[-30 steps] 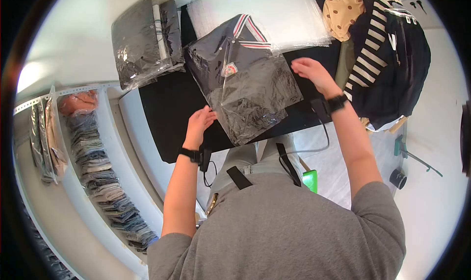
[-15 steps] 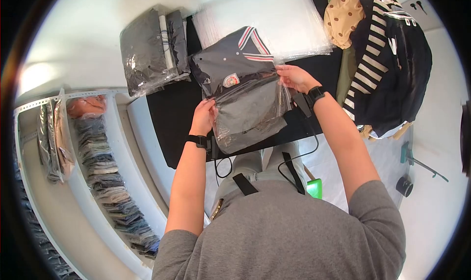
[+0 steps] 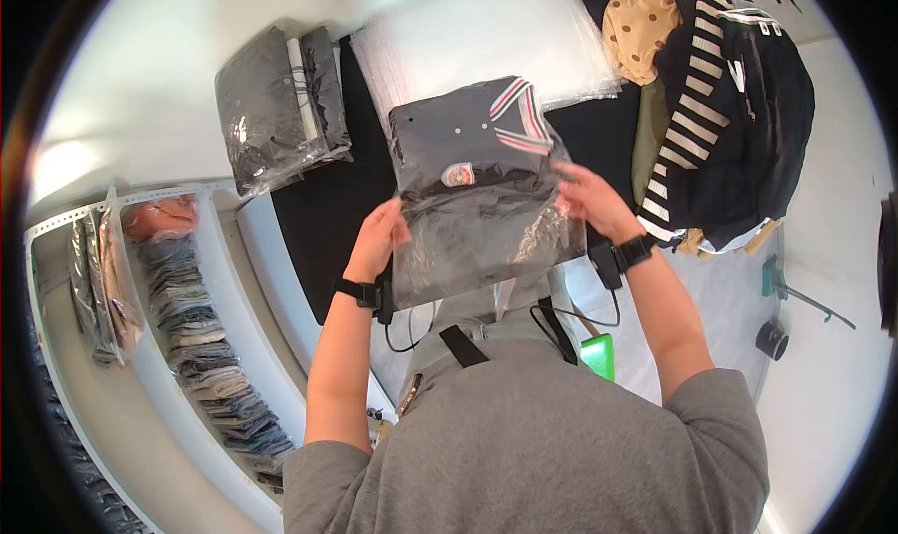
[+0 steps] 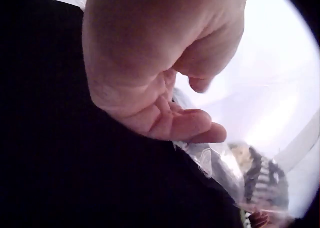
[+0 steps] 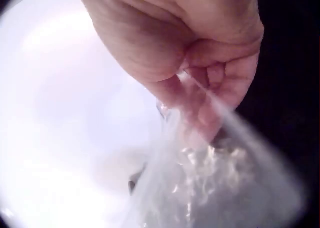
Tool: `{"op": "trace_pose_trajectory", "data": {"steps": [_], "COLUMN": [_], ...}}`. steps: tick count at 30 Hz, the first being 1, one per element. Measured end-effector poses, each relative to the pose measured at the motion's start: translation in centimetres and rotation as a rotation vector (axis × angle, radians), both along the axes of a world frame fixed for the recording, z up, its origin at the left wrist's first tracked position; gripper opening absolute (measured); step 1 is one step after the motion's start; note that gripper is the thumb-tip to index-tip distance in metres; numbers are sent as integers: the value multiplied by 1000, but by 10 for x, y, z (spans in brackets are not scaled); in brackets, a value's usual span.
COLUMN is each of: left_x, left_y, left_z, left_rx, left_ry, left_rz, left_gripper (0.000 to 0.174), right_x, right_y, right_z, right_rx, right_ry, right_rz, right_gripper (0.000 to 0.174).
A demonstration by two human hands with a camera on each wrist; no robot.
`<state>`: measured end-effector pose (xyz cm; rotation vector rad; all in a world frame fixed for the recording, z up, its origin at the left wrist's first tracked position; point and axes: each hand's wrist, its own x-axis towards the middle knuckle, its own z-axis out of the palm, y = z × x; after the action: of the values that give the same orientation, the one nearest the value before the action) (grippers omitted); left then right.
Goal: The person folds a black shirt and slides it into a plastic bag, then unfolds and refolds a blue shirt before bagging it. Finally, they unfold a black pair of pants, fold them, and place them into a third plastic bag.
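Observation:
A dark folded polo shirt with a striped collar and a crest lies in a clear plastic bag, whose lower part overhangs the table's near edge. At the bag's left edge is the left hand; in the left wrist view this hand has bent fingers and its thumb apart from them, with clear film against the fingertips. The right hand is at the bag's right side. Seen from the right wrist, that hand pinches the film between thumb and fingers.
Flat clear bags are stacked behind the shirt on the black table. Bagged dark clothes sit at left, loose garments at right. A shelf with folded clothes stands at far left.
Both hands came in to the bag's sides. The shirt and bag have turned straighter and moved toward the body and slightly right. Since half a second ago, the left thumb and fingers have loosened.

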<state>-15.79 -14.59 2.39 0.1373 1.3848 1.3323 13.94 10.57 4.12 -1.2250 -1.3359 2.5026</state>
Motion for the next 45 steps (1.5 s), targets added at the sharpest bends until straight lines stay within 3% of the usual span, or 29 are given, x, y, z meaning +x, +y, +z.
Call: {"op": "trace_pose_trajectory", "data": {"steps": [3, 5, 6, 7, 9, 11, 13, 17, 21, 23, 25, 26, 27, 29, 30, 33, 34, 36, 37, 39, 45], "left_x": [3, 10, 10, 12, 16, 16, 14, 8, 0, 3, -1, -3, -4, 2, 9, 22, 26, 30, 32, 34, 35], "left_y": [-33, -51, -52, -50, -40, -32, -22, -11, -18, -29, -34, -34, -34, -14, 1, 30, 37, 46, 47, 47, 48], "left_z": [-7, -19, -14, -10, -1, -7, -11, -17, -10, 1, 3, 1, -1, 5, 10, 5, 0, -9, -13, -19, -26], "left_rx": [-170, -256, -136, -137, 13, 20, 143, 236, 286, 259, 264, 248, 232, 233, 198, 131, 71, -25, -24, -84, -99], "left_ry": [93, 1182, 1403, 1399, 1612, 1671, 1773, 1817, 1678, 1562, 1580, 1593, 1600, 1610, 1596, 1587, 1624, 1637, 1640, 1658, 1676], "left_rz": [-54, -235, -342, -347, -613, -695, -852, -948, -898, -992, -1042, -962, -885, -835, -780, -747, -744, -741, -743, -735, -743], "left_gripper": [31, 42, 55, 55, 59, 59, 56, 46, 44, 43, 46, 48, 50, 49, 49, 50, 52, 56, 56, 58, 59], "right_x": [47, 67, 66, 65, 54, 45, 29, 13, 21, 30, 35, 35, 27, -3, -20, -54, -66, -83, -86, -92, -86], "right_y": [-23, -38, -41, -42, -40, -34, -29, -21, -19, -22, -23, -18, -16, -10, -3, 29, 34, 43, 50, 58, 60], "right_z": [-22, -35, -36, -36, -29, -35, -34, -32, -23, -24, -30, -35, -32, -30, -33, -76, -69, -61, -65, -67, -63], "right_rx": [-231, 182, 477, 473, 1534, 1434, 1684, 1761, 1731, 1742, 1575, 1516, 1518, 1140, 1010, 741, 744, 474, 474, 644, 478], "right_ry": [-121, -258, -272, -276, -314, -280, -239, -130, -133, -103, -77, -79, -83, -240, -223, -217, -214, -150, -148, -279, -201], "right_rz": [-130, -181, -135, -136, 104, 140, 404, 576, 571, 644, 658, 490, 491, -64, -165, -315, -319, -359, -363, -179, -456], "right_gripper": [36, 35, 42, 42, 54, 62, 56, 41, 32, 31, 30, 29, 29, 22, 21, 25, 25, 27, 27, 22, 27]}}
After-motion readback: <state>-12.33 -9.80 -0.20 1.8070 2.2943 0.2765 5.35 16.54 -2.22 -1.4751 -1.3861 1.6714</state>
